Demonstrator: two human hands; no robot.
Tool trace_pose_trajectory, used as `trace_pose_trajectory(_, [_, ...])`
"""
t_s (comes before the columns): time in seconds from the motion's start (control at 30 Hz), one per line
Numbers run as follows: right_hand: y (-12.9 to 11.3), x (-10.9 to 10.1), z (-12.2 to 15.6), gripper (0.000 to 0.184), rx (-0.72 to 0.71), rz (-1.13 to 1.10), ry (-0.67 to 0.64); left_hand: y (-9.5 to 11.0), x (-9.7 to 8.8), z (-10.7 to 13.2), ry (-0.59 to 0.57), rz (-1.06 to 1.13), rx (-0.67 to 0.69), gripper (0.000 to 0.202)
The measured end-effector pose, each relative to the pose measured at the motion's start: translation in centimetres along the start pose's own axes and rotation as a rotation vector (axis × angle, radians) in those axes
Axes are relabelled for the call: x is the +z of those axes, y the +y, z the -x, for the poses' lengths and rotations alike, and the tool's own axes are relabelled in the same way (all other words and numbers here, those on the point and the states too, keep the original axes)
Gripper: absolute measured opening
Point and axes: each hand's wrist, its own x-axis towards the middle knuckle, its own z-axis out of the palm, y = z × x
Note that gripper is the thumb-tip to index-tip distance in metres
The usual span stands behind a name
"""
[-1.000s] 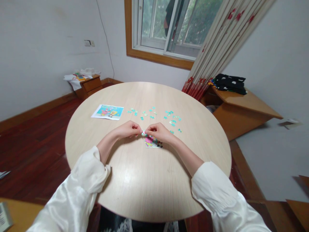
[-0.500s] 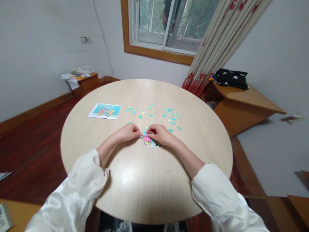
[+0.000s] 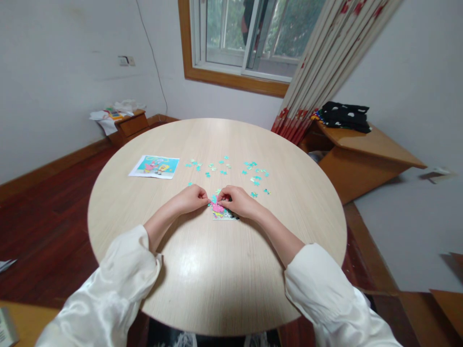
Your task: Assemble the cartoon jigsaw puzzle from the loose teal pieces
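A partly joined jigsaw (image 3: 219, 211) with pink and teal colours lies on the round wooden table (image 3: 202, 270). My left hand (image 3: 191, 198) rests curled at its left edge, fingertips pinched together against a piece. My right hand (image 3: 237, 200) lies over its top right, fingers closed and pressing on the pieces. Several loose teal pieces (image 3: 253, 171) are scattered beyond the hands. A printed cartoon picture (image 3: 155, 166) lies flat at the far left of the table.
A low wooden cabinet (image 3: 365, 154) with black dotted cloth (image 3: 345, 116) stands right of the table. A curtain (image 3: 325, 62) hangs by the window (image 3: 249, 36). A small bedside unit with papers (image 3: 123, 120) sits by the left wall.
Both hands have come down from holding a piece just above the jigsaw to resting on it. The view has shifted slightly.
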Motion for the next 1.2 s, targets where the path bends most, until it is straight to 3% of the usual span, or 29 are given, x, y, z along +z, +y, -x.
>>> trace_pose_trajectory(0.4, [0.05,0.11,-0.02,0.007,0.012,-0.005,-0.007,-0.20,0.38,-0.12,0.018,-0.097,0.009,0.019])
trace_pose_trajectory(1.2, [-0.18,0.00,-0.04,0.007,0.022,0.000,-0.009,-0.23,0.66,-0.42,0.070,-0.089,0.003,0.023])
